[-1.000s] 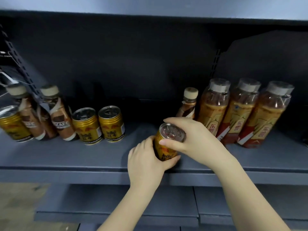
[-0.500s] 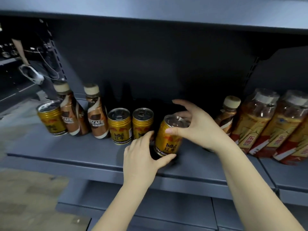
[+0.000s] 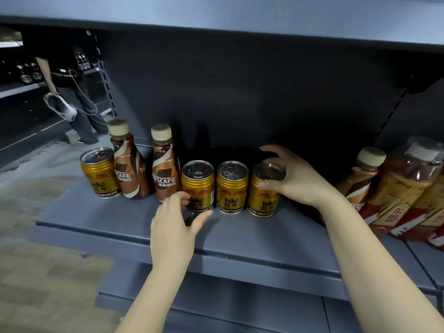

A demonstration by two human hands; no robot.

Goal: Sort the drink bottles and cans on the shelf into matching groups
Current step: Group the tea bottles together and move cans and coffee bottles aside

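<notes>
While the right hand (image 3: pixel 294 180) is gripping the rim of the third can (image 3: pixel 263 191), standing on the shelf (image 3: pixel 240 234) at 3 o'clock of two matching cans, the left hand (image 3: pixel 176 219) is hovering loosely spread, holding nothing.

right hand (image 3: pixel 296 180) grips Red Bull can (image 3: pixel 264 193) | left hand (image 3: pixel 175 222) relaxed
</notes>
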